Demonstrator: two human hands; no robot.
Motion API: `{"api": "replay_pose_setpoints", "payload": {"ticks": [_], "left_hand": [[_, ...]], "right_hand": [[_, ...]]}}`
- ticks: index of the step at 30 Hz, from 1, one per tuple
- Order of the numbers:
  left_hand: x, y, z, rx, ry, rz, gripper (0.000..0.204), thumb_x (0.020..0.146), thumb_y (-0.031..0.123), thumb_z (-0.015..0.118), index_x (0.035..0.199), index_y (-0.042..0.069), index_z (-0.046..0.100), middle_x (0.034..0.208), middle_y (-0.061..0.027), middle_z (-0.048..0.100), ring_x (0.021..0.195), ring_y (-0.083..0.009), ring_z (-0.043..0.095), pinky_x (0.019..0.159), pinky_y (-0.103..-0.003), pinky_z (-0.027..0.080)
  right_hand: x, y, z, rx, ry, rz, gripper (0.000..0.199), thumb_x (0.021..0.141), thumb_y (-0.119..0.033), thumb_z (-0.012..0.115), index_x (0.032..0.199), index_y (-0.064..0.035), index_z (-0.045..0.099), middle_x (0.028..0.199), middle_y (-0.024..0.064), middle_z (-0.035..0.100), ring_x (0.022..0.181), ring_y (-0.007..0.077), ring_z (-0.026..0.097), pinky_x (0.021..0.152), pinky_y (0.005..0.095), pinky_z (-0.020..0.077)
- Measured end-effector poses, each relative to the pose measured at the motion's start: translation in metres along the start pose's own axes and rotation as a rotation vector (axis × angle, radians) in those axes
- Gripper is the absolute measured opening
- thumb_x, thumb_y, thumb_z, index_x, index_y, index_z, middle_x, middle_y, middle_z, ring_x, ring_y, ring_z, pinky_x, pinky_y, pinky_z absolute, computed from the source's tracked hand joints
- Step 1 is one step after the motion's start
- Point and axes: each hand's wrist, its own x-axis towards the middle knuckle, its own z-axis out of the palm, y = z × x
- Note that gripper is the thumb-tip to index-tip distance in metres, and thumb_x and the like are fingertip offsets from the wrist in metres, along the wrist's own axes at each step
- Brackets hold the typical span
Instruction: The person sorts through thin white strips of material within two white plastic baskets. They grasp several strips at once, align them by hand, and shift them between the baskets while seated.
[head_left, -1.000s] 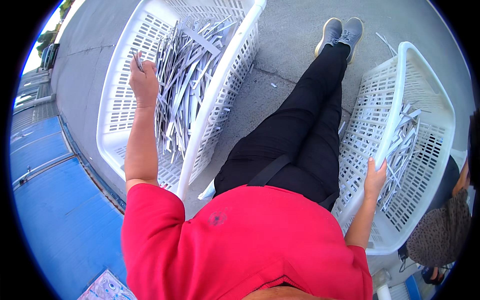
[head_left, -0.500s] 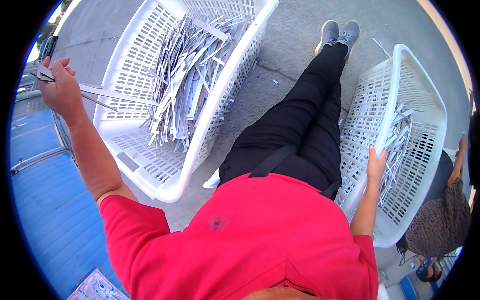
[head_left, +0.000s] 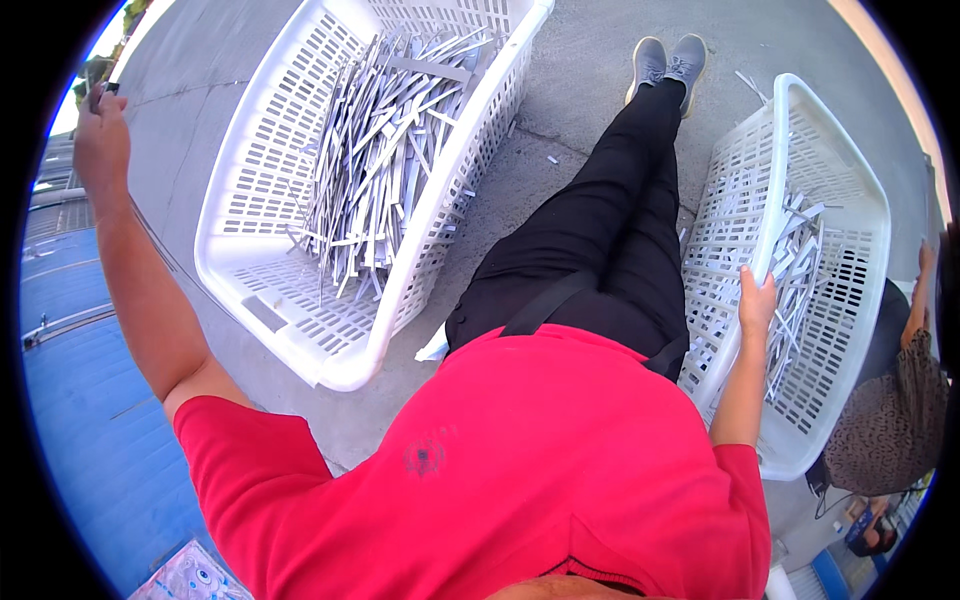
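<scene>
— Holding a few thin grey strips (head_left: pixel 100 88) up and out to the side in the left hand (head_left: pixel 100 150), fingers closed round them near one end; exact count too small to tell.

— And the right hand (head_left: pixel 757 300)?

— Wrapped over the rim of the smaller white basket (head_left: pixel 860 200) beside the right leg, thumb and fingers closed on the plastic edge. More grey strips lying inside that basket.

— Main pile?

— Heaped in the big white slotted basket (head_left: pixel 260 300) ahead on the left, on the concrete ground (head_left: pixel 590 90), well apart from the raised hand.

— Handling?

— Probably light and stiff, flat and narrow, likely smooth enough to slide against each other. Edges possibly sharp. Best pinched across the flat faces, near the middle for balance, or bunched tight at one end as now. Loose bundle likely to fan out or slip.
</scene>
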Motion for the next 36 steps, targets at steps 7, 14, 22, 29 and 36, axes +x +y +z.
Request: {"api": "replay_pose_setpoints", "payload": {"ticks": [7,14,22,29,36], "left_hand": [[-0.148,0.145,0.191,-0.369,-0.616,-0.001,0.089,0.075,0.041,0.064,0.140,0.001,0.018,0.132,-0.0219,0.042,0.123,-0.0337,0.040,0.103,-0.038,0.031],[-0.258,0.134,0.237,-0.444,-1.058,-0.233,0.105,0.065,0.049,0.073,0.139,-0.003,0.019,0.136,-0.0275,0.032,0.128,-0.0351,0.032,0.105,-0.038,0.028],[-0.304,0.119,0.260,-0.207,-1.165,-0.244,0.116,0.061,0.046,0.077,0.140,-0.002,0.008,0.135,-0.0240,0.037,0.125,-0.0348,0.038,0.103,-0.039,0.032],[-0.308,0.127,0.268,-0.272,-1.110,-0.353,0.098,0.058,0.043,0.077,0.130,-0.009,0.034,0.118,-0.0257,0.052,0.110,-0.0339,0.052,0.095,-0.036,0.040],[-0.316,0.111,0.298,-0.166,-1.219,-0.224,0.084,0.058,0.048,0.074,0.112,-0.013,0.052,0.112,-0.0285,0.055,0.107,-0.0344,0.054,0.092,-0.035,0.042]], "right_hand": [[-0.005,-0.004,0.000,0.004,0.001,-0.008,0.054,0.078,-0.041,0.059,0.115,-0.0014,0.054,0.096,0.0163,0.064,0.092,0.0293,0.060,0.083,0.0364,0.0432],[-0.019,-0.027,-0.009,-0.011,-0.018,0.096,0.046,0.079,-0.038,0.059,0.107,-0.0013,0.058,0.090,0.0148,0.064,0.087,0.0277,0.061,0.079,0.0353,0.0443],[-0.013,-0.019,-0.005,-0.064,0.039,-0.006,0.048,0.079,-0.039,0.059,0.105,0.0021,0.058,0.089,0.0164,0.064,0.085,0.0287,0.061,0.079,0.0364,0.0443],[-0.013,-0.018,-0.006,-0.069,0.039,0.005,0.049,0.079,-0.039,0.059,0.106,0.0017,0.057,0.089,0.0164,0.064,0.085,0.0284,0.061,0.079,0.0361,0.0442],[-0.014,-0.025,-0.006,-0.029,0.029,0.049,0.050,0.077,-0.039,0.060,0.108,0.0006,0.057,0.085,0.0137,0.064,0.078,0.0253,0.060,0.075,0.0349,0.0445]]}}
